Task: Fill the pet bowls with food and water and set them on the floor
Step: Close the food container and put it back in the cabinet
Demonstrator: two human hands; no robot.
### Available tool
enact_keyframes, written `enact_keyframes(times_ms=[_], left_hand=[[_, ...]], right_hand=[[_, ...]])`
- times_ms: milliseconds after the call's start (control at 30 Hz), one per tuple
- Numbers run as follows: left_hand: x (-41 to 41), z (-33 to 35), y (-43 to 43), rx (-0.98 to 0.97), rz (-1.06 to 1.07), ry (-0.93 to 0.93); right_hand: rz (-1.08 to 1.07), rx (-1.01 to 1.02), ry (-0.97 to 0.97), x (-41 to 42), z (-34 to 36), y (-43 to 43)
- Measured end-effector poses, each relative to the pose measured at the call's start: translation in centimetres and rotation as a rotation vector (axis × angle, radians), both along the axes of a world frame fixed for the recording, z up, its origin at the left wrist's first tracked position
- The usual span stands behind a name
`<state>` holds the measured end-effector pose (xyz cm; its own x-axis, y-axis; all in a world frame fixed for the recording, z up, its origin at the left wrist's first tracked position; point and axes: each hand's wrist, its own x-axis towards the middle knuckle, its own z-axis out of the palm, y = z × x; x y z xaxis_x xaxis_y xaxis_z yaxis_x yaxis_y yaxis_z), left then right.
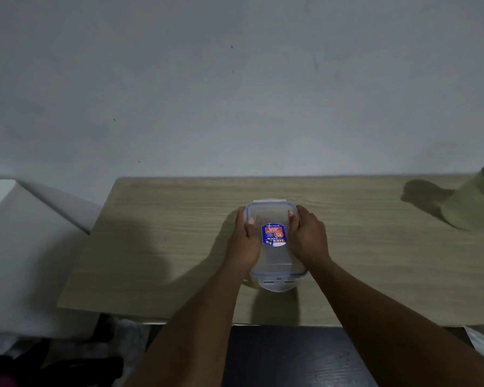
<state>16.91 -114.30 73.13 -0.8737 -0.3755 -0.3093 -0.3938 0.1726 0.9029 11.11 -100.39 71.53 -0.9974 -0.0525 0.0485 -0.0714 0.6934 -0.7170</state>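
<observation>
Clear plastic, stiff, likely light and slick: the snap-lid container sits on the wooden table, left hand and right hand clamped on its long sides, thumbs over the lid.

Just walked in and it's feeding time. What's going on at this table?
A person holds a clear lidded container on the wooden table, with the left hand and right hand gripping its sides, thumbs on top. Its near latch sticks out. A green object stands at the far right. No bowls show.
</observation>
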Motion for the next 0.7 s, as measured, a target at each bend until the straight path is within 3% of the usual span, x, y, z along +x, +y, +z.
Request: enact_keyframes(times_ms=[233,433,567,700], left_hand=[[-0.7,-1.2,-0.2,0.358,0.148,-0.152],[-0.4,-0.7,-0.3,0.199,0.04,-0.113],[-0.6,-1.5,-0.3,0.434,0.064,-0.182],[-0.6,-1.3,-0.4,0.279,0.022,-0.117]], right_hand=[[0.023,-0.093,0.011,0.4,1.3,0.1],[0.042,-0.107,0.0,0.2,0.7,0.1],[0.112,-0.323,-0.18,0.0,0.8,0.6],[0.079,-0.271,-0.178,-0.2,0.5,0.4]])
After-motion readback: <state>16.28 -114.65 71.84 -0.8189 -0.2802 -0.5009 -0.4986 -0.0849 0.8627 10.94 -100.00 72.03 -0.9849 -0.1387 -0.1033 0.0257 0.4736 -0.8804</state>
